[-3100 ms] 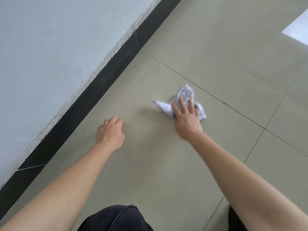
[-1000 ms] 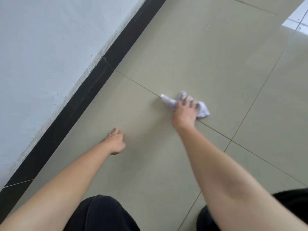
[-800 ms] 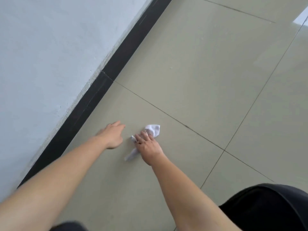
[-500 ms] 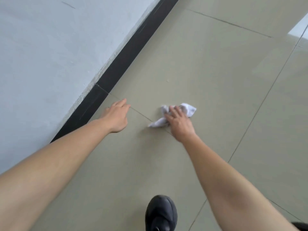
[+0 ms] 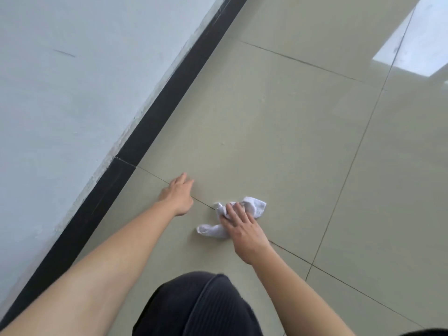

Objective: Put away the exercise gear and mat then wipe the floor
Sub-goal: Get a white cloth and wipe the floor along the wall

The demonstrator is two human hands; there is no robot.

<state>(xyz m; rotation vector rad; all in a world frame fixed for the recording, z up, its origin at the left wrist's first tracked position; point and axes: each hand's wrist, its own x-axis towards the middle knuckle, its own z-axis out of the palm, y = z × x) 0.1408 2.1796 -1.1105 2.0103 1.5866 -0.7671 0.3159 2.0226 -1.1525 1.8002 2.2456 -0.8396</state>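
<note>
**Rag drawn in nearer the bracing hand**

Since half a second back, the cloth (image 5: 254,206) has come closer to the left hand (image 5: 178,194), and a dark-clad knee (image 5: 198,306) sits where a shoe was. The right hand (image 5: 243,230) presses the cloth flat-fingered to the floor (image 5: 291,132), grip released, well out from the skirting board (image 5: 150,122). The left hand, unclenched too, props nearer that board. The cloth looks soft, light and quick to bunch, so I'd pin its thick middle, not the loose tail.

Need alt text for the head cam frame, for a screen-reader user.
A person's right hand presses a crumpled white cloth onto a beige tiled floor, while the left hand rests on the floor beside it. A black baseboard and pale wall run along the frame's left.
</note>
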